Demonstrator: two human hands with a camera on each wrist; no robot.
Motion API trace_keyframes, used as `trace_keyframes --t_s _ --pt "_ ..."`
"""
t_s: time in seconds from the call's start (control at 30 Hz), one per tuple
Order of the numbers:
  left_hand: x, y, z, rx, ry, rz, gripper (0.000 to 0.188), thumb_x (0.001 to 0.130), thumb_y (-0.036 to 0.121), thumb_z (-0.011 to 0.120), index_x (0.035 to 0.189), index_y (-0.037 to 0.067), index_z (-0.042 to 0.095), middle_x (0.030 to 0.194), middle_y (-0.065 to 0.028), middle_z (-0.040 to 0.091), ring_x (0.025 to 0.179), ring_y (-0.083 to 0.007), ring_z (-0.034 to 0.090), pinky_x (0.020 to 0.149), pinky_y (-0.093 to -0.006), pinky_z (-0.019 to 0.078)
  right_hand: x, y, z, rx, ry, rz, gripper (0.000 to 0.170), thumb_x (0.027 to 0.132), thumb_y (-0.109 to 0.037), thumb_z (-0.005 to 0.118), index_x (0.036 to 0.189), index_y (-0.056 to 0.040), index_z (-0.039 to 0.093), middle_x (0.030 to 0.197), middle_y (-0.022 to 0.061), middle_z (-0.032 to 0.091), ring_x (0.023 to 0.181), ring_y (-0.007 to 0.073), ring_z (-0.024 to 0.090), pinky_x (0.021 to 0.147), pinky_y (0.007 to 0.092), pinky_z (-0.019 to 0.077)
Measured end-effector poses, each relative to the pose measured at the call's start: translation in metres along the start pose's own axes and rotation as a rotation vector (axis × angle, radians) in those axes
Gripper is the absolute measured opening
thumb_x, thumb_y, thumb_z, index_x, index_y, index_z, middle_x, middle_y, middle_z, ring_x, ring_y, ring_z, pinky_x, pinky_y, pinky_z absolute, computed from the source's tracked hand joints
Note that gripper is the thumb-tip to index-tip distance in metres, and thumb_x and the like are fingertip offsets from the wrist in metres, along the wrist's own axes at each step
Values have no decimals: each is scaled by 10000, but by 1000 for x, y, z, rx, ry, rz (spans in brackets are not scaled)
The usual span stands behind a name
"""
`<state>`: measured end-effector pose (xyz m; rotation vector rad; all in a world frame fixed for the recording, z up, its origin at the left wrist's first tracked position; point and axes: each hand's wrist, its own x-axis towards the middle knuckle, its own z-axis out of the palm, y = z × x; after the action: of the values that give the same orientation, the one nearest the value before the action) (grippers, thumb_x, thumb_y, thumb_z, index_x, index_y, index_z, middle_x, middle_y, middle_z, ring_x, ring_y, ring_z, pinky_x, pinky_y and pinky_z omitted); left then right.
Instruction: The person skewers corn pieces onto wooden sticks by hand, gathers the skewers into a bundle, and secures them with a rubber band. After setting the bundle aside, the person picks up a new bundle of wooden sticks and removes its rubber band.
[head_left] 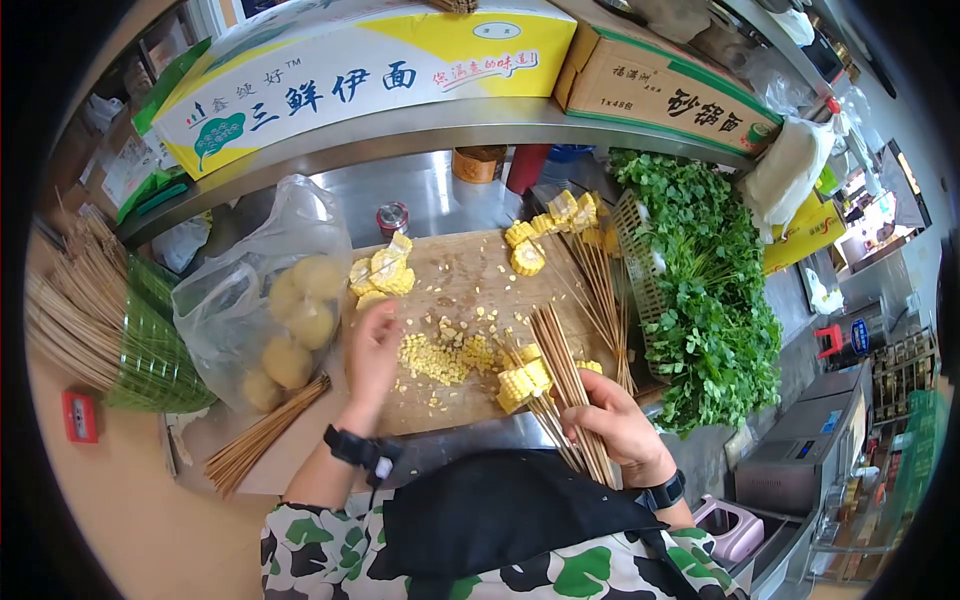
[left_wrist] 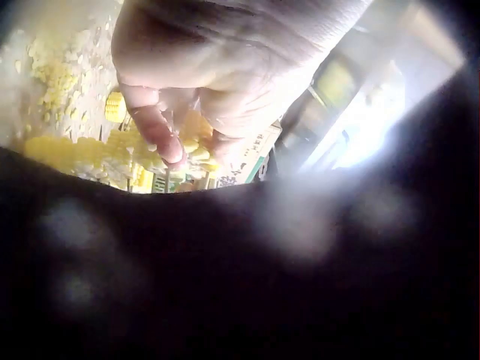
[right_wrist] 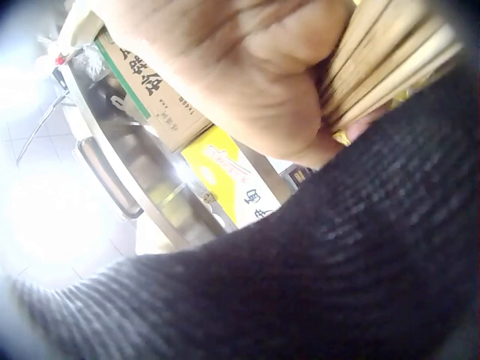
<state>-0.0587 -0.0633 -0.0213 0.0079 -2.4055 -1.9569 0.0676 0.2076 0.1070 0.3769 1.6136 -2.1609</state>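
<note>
My right hand [head_left: 615, 430] grips a bundle of wooden skewers [head_left: 565, 365], which slants up over the front edge of the cutting board [head_left: 450, 280]. Corn pieces [head_left: 523, 385] sit at thinner sticks beside that bundle, left of the fingers. In the right wrist view the skewers [right_wrist: 390, 60] run through the curled palm. My left hand [head_left: 372, 360] hovers over the board's left side, its fingertips just below a small pile of cut corn [head_left: 385, 268]. Seen from the left wrist, thumb and fingers stand apart, with yellow corn [left_wrist: 199, 131] showing between them.
Loose kernels [head_left: 445, 355] lie mid-board; more corn chunks [head_left: 527, 257] and skewers [head_left: 600, 280] lie to the right. A bag of potatoes [head_left: 300, 310] and a skewer bundle [head_left: 265, 435] flank the left. Cilantro [head_left: 700, 290] fills a basket at right. Boxes [head_left: 350, 85] stand on the shelf.
</note>
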Motion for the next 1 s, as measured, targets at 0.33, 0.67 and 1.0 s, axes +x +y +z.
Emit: trace_keyframes --t_s 0.33,0.67,1.0 --pt "36 -49 -31 617 56 207 295 689 39 701 941 36 548 940 -117 573 853 -270 566 732 -353 454 9 -2 1 64 -11 66 254 779 -16 646 1017 -31 559 768 -25 558 646 56 526 592 192 435" --pt "35 -60 -18 685 -92 350 317 736 110 680 1002 37 523 867 -103 600 744 -222 582 641 -319 473 11 -3 7 -80 -36 90 331 745 -3 699 1041 -13 551 729 3 579 571 48 521 507 175 410" --pt "-17 83 -14 -870 -496 -464 328 945 208 479 1213 21 453 1005 -129 591 730 -136 555 598 -216 443 14 2 14 -167 -127 79 275 760 -18 701 989 -28 551 741 -28 551 575 41 518 504 173 420"
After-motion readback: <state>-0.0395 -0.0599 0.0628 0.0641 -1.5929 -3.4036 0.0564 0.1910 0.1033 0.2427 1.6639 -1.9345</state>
